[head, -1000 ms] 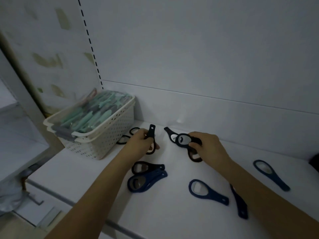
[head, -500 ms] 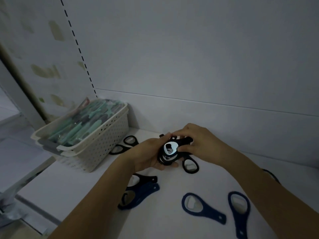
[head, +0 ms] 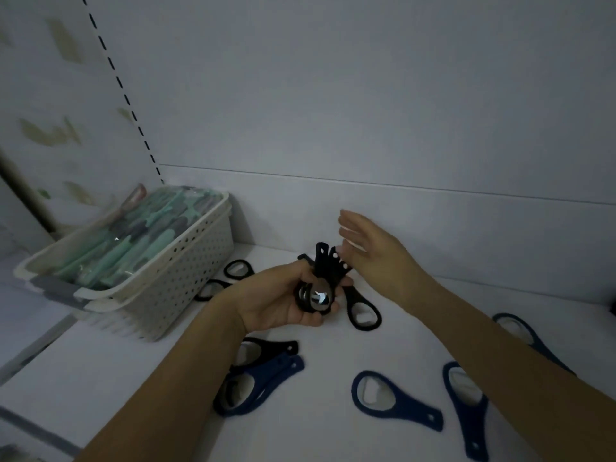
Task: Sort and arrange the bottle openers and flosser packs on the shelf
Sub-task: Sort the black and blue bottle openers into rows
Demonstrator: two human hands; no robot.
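My left hand [head: 276,301] is shut on a bunch of black bottle openers [head: 321,281], handles fanned upward. Just right of the bunch, my right hand [head: 373,255] hovers with fingers spread and nothing in it. One black opener [head: 361,311] lies on the white shelf [head: 333,438] just below the bunch. A black opener [head: 266,350] and a blue opener [head: 263,383] lie overlapped under my left forearm. Blue openers lie at front centre [head: 393,400], front right [head: 466,405] and far right [head: 520,331]. Two more black openers [head: 233,271] lie beside the basket.
A cream perforated basket [head: 173,281] full of green flosser packs [head: 133,238] stands at the left of the shelf. The white back wall [head: 400,211] rises close behind my hands. The shelf's front edge [head: 40,428] runs along the lower left.
My right hand has let go of the openers it brought over and lifted away with fingers apart. My left hand now holds the gathered black bunch alone.
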